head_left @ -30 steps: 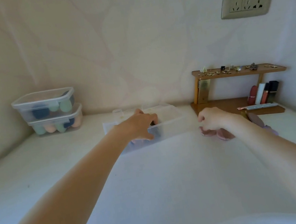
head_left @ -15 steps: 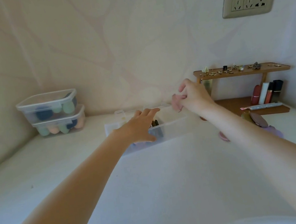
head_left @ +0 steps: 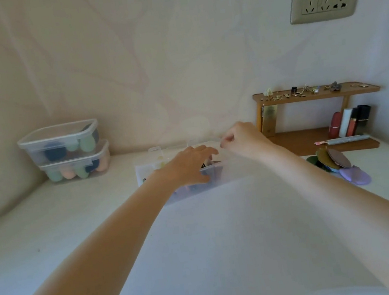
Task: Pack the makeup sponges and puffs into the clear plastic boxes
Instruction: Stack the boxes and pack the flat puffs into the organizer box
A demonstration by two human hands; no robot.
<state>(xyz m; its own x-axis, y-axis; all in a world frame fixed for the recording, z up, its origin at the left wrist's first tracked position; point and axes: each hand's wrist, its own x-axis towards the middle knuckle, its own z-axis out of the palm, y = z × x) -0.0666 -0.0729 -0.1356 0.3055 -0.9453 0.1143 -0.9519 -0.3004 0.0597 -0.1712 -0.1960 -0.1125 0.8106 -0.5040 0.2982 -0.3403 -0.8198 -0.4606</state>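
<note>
A broad white table (head_left: 215,245) filled the lower part of the view and met a pale wall. At the right, against the wall, stood a small two-tier wooden shelf (head_left: 312,98), with tiny trinkets scattered on its top board and a few lipstick-like tubes (head_left: 351,121) upright on its lower board. At the far left two lidded clear plastic boxes (head_left: 67,151) were stacked one on the other, both holding coloured egg-shaped makeup sponges in green, peach and dark blue.

In the middle of the table, near the wall, sat an open clear plastic box (head_left: 217,171), with dark and purplish items dimly visible through its front wall; what they were could not be told. The left hand (head_left: 188,166) lay over this box with straight, spread fingers reaching across its opening and the thumb down at the front wall; it gripped nothing that could be seen. The right hand (head_left: 240,138) hovered just beside it, above the box's far right corner, with fingers curled and the thumb and forefinger pinched together; whether they held something thin and clear, or nothing, could not be told.

Well to the right of the open box, in front of the shelf, a small overlapping pile of flat round makeup puffs (head_left: 334,160) in dark green, olive and brown rested on the table, with a lilac drop-shaped puff (head_left: 355,175) at its near end.

On the wall above the shelf was a beige socket plate (head_left: 324,2) with a yellow label on top.
</note>
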